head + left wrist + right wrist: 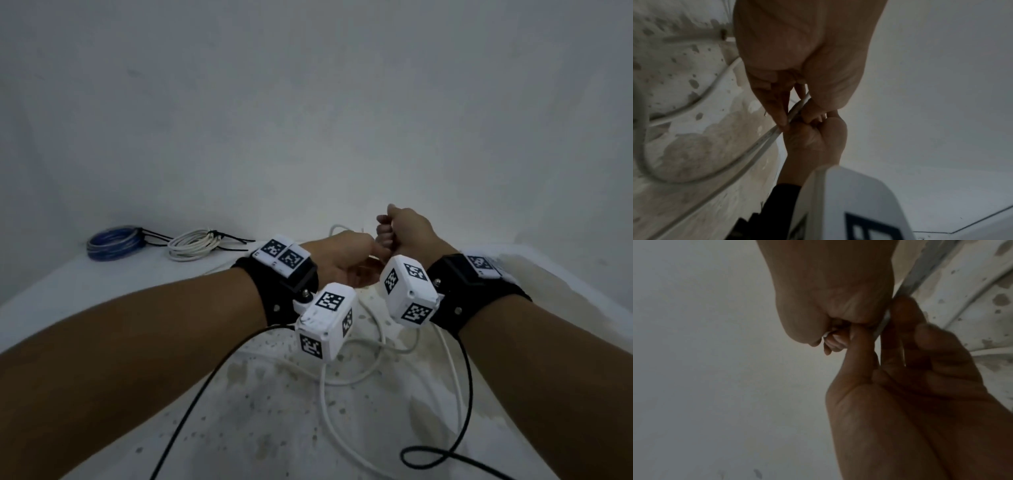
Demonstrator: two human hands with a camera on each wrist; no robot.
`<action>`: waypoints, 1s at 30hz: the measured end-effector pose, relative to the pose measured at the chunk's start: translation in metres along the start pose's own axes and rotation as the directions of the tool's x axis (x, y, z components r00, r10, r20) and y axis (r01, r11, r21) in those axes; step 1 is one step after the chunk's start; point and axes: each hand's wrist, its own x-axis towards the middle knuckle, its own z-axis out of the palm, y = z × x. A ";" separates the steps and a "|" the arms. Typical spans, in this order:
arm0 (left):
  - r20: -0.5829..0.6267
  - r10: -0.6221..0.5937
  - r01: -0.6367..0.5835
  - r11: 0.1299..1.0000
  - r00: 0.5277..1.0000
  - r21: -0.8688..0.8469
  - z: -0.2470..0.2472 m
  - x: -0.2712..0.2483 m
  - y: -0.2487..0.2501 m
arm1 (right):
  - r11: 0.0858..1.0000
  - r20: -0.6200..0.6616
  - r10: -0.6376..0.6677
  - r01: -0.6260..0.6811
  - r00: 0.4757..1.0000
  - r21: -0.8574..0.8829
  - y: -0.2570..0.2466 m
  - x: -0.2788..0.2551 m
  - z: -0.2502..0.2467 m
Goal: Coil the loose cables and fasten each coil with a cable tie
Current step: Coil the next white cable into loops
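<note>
I see white cable (346,370) loose, looping across tabletop | blue coil (114,243) tied, far left | white coil (193,247) tied, just beside it

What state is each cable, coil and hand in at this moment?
blue coil: wound, tied with a black cable tie, lying on the table.
white coil: wound, tied with a black tie, lying beside the blue one.
loose white cable: uncoiled, sprawled on the table, one stretch lifted into the hands.
black cable: loose, uncoiled on the table.
left hand: pinches the white cable.
right hand: fist curled round the white cable.
</note>
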 end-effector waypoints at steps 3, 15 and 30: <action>-0.043 0.050 -0.049 0.999 0.998 0.017 0.003 0.013 0.000 | 0.999 0.029 -0.047 0.047 0.998 -0.009 -0.006 -0.005 0.002; -0.178 0.444 0.031 0.318 0.878 0.947 -0.072 0.012 0.107 | 0.909 -0.019 -0.194 0.172 0.981 -0.380 -0.043 -0.009 -0.020; -0.069 -0.135 0.144 0.694 0.988 0.705 -0.051 -0.039 0.041 | 0.906 -0.169 -0.319 0.353 0.932 0.235 -0.068 -0.033 0.012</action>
